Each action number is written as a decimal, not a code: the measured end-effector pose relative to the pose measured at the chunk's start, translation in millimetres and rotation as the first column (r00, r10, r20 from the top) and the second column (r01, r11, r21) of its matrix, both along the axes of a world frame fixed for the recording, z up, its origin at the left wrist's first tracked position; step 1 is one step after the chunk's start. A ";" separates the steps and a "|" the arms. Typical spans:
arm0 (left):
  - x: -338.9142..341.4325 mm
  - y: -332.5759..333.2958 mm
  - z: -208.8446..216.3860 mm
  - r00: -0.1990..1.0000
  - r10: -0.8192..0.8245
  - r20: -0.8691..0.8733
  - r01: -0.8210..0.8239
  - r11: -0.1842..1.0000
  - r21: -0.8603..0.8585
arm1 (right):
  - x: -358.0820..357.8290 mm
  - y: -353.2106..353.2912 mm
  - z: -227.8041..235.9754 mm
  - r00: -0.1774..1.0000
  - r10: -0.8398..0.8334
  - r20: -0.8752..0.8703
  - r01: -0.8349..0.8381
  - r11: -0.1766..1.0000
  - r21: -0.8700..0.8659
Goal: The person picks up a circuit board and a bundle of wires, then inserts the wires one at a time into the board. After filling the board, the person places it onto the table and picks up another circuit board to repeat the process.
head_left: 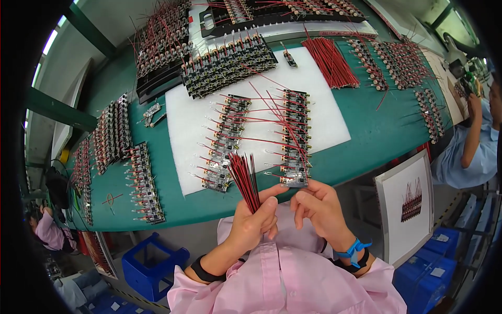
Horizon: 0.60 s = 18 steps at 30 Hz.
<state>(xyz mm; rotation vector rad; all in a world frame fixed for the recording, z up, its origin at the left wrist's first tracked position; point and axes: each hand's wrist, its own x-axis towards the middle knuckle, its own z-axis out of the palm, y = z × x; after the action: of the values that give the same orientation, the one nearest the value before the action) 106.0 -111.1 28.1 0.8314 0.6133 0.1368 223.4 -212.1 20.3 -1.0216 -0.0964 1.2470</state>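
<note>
My left hand is closed around a bundle of thin red and black wires, which fans upward. Its index finger stretches right, to the near end of a column of small circuit boards. At that same end my right hand has its index fingertip by the lowest board, thumb apart and the other fingers curled, with nothing visible in them. Red wires cross from this column toward a second board column on its left. Both columns lie on a white foam sheet.
A larger block of boards sits at the foam's far edge, beside a single board. A pile of red wires lies beyond right. More board rows line the green table. A co-worker works at far right.
</note>
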 end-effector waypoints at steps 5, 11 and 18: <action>1.7 0.1 1.0 1.000 -0.006 0.003 0.006 0.997 -0.074 | 10.7 -17.9 3.4 0.964 0.042 0.264 -0.002 0.989 -0.151; 1.9 -0.2 0.2 1.000 0.006 -0.020 -0.008 0.994 -0.106 | 25.5 -0.7 10.2 0.274 -0.017 0.962 0.229 0.972 -0.048; 2.5 0.6 1.6 1.000 0.024 -0.015 -0.027 0.982 -0.186 | 30.8 28.1 18.9 -0.019 0.194 0.981 0.193 0.963 -0.186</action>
<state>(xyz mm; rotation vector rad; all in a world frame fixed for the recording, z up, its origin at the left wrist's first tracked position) 108.5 -110.5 29.7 0.6440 0.6383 0.0960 254.1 -184.1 39.2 -2.0558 -1.1416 0.1608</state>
